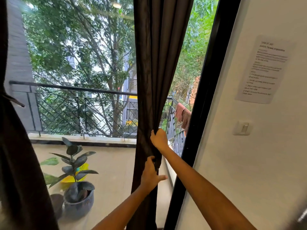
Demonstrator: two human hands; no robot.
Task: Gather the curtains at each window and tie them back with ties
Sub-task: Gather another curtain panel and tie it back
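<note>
The curtain (149,80) hangs in front of me, bunched. My right hand (159,139) grips its right edge, my left hand (150,175) just below. Another curtain (20,163) hangs far left. Behind the glass, a potted plant (77,183) lower left, railing (74,110) beyond. A paper sheet (264,70) on the right wall, above a switch (243,128).

My dark brown curtain (154,63) hangs bunched into 1 narrow column of folds; a second curtain (20,163) hangs tied at left.

Dark brown curtain (152,63), black window frame (207,80), white wall (249,163)
</note>
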